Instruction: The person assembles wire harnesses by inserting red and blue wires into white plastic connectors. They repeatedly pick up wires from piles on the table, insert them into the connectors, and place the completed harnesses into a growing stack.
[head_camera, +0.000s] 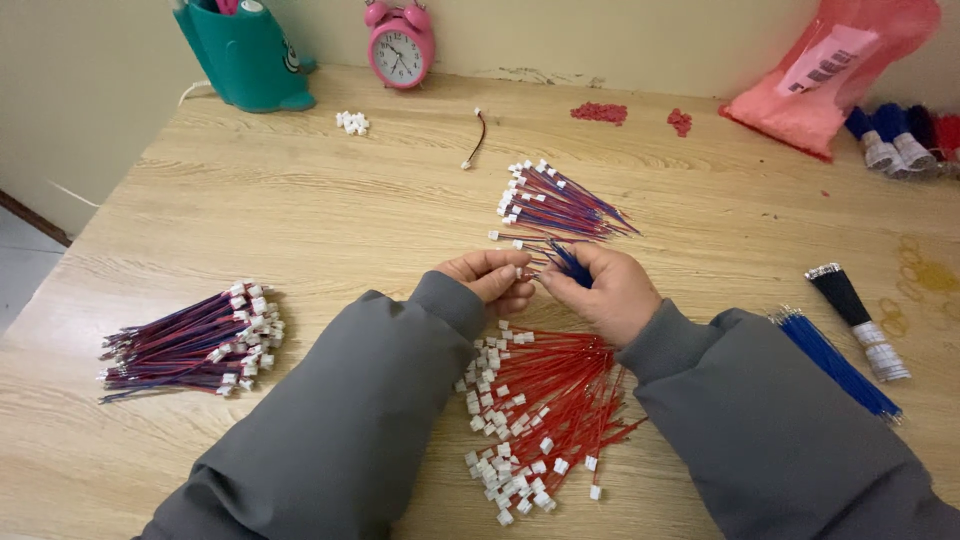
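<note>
Wooden tabletop (330, 220) lies bare leftward; left hand (492, 278) pinches a white connector, right hand (598, 290) grips blue wires (568, 262).

Soft, even, fairly bright light falls on the worktop (300, 200), with only faint shadows under the sleeves (340, 430). No harsh glare shows. The centre is sharp; toward 2 o'clock the pink bag (840, 70) and spools (895, 140) look slightly soft, perhaps from wide-lens stretch. The edges bow gently at the corners.
</note>
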